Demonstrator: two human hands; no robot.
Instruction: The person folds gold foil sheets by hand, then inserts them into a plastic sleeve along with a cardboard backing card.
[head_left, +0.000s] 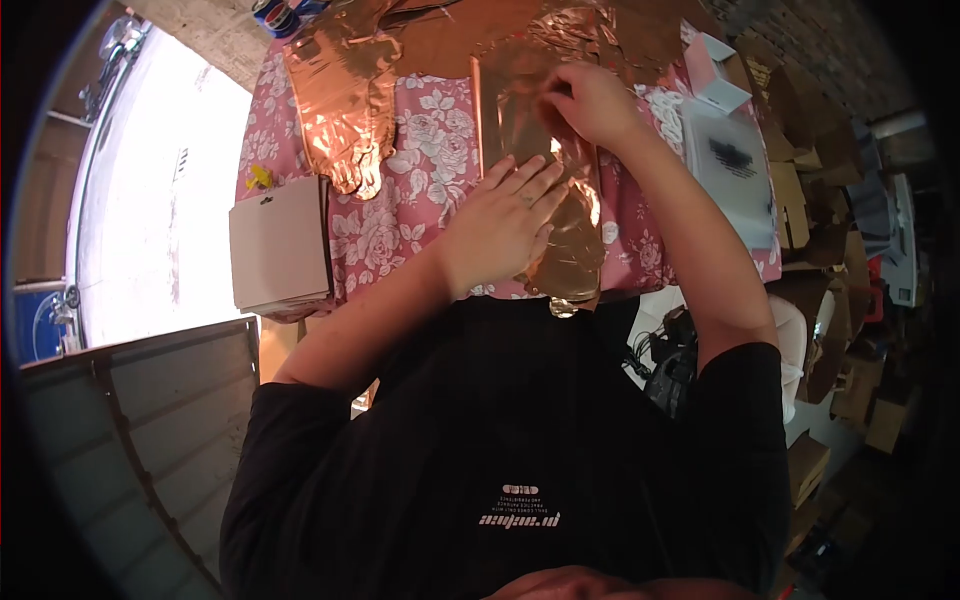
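A long, shiny copper-coloured foil piece (574,240) lies flat near the middle of the table, its lower end reaching the front edge. My left hand (513,215) rests on it, palm down with fingers stretched out, a ring on one finger. Farther up, my right hand (592,105) is over the same foil with thumb and fingers curled together in a pinch. What sits between those fingertips is too small to make out. To the left lies another crinkled copper foil piece (345,105) with a narrow, ruffled lower end.
A pink floral tablecloth (435,130) covers the table. A stack of white cards (280,247) sits at the left edge. On the right are clear plastic bags (728,175), a white box (714,75) and white cord (665,115). Cardboard boxes (790,200) crowd the right side.
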